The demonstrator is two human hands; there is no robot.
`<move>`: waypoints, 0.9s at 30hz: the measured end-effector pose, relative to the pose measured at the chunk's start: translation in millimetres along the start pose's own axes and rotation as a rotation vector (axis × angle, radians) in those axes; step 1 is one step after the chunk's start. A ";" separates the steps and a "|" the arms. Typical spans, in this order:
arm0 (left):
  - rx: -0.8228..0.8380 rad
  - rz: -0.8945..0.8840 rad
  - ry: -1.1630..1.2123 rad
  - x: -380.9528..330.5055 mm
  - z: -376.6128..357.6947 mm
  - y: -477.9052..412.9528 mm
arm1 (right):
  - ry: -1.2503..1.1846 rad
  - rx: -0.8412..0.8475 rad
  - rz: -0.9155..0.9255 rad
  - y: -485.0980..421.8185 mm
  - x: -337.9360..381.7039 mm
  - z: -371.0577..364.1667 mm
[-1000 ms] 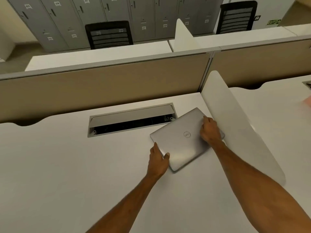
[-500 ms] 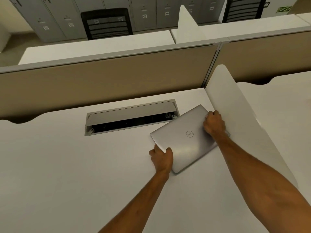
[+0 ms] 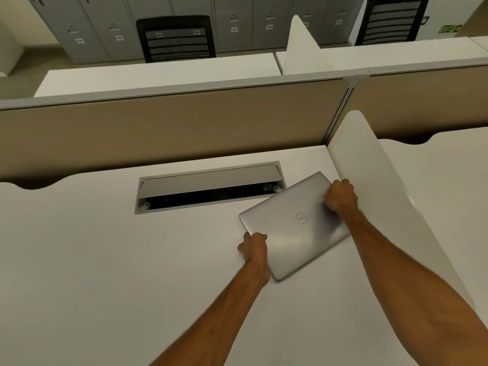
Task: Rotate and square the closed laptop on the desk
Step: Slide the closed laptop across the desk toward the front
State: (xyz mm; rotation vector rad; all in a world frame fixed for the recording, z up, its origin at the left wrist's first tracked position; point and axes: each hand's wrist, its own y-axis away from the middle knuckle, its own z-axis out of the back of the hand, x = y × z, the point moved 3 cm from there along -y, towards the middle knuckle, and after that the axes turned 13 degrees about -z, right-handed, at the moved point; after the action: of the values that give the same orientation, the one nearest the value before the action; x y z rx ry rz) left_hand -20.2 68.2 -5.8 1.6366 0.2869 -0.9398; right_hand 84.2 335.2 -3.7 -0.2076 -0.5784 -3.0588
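- White tabletop [image 3: 105, 260], cable tray [image 3: 208, 187] behind.
- Laptop [image 3: 295, 231] skewed; stiff, slick, prob. slides easily.
- Left hand [image 3: 254, 248], right hand [image 3: 340, 198]: fingers curled gripping opp. edges — good hold.

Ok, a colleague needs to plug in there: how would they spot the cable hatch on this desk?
On the white desk, look near the tan partition. The hatch is a grey-framed slot, its flap raised over a dark gap, just left of the laptop.
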 end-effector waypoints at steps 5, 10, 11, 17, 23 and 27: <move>-0.008 -0.046 0.002 -0.4 0.6 3.4 | -0.019 0.010 -0.004 0.6 1.3 4.8; -0.010 -0.085 -0.046 5.1 11.6 8.2 | -0.027 0.013 0.021 10.0 1.4 8.3; -0.005 -0.088 -0.049 6.0 15.6 9.8 | -0.025 0.017 0.027 13.8 1.1 8.3; -0.013 -0.095 -0.087 11.2 52.4 16.2 | -0.043 0.033 0.044 50.3 -0.5 -2.1; -0.016 -0.085 -0.053 14.8 109.8 30.3 | -0.072 0.078 0.021 101.1 0.6 -24.4; -0.012 -0.069 -0.022 18.7 158.9 40.2 | -0.074 0.107 0.016 140.4 8.1 -45.0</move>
State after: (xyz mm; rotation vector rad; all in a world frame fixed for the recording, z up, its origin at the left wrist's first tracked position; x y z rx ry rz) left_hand -49.3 -93.6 8.2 1.6127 0.3352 -1.0057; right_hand 77.0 188.0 6.8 -0.3225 -0.7385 -3.0045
